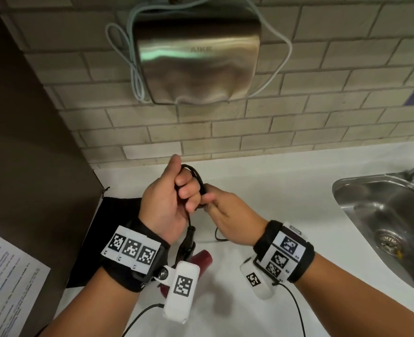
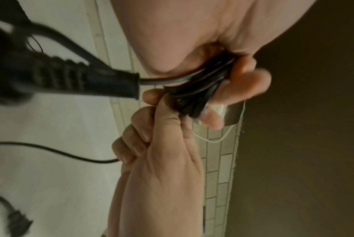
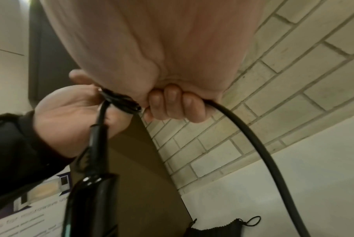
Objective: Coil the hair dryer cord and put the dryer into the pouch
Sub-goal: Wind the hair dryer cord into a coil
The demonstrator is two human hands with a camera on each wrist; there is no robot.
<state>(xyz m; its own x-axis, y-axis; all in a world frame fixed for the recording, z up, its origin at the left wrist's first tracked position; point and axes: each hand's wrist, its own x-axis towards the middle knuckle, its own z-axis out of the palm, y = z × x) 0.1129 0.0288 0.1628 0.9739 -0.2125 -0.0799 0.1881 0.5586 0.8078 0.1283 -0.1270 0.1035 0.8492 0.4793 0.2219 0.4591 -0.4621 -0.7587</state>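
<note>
The left hand [image 1: 167, 203] is gripping a small coil of black cord [image 1: 196, 178] above the white table [image 1: 274, 190], its fingers [image 2: 241, 86] curled round the loops. The right hand [image 1: 225, 215] is meeting it from the right, pinching the cord just beside the coil, with its fingers [image 3: 172, 102] curled and the loose length of cord trailing down out of the fist to the table. The dryer [image 1: 201, 259], dark red with a black handle, is hanging below the left hand by the cord's strain relief, largely hidden in the head view behind the left wrist camera [image 1: 181, 288]. The black pouch [image 1: 108, 229] is lying flat on the table to the left, partly covered by the left wrist, against a dark brown panel [image 1: 31, 142]. A printed sheet [image 1: 6, 283] is lying at the lower left. On the tiled wall [image 1: 298, 117] straight ahead a steel hand dryer [image 1: 196, 62] is hanging with pale cables looping around it. A steel sink [image 1: 383, 215] with a drain is sitting at the right, well apart from the hands.
</note>
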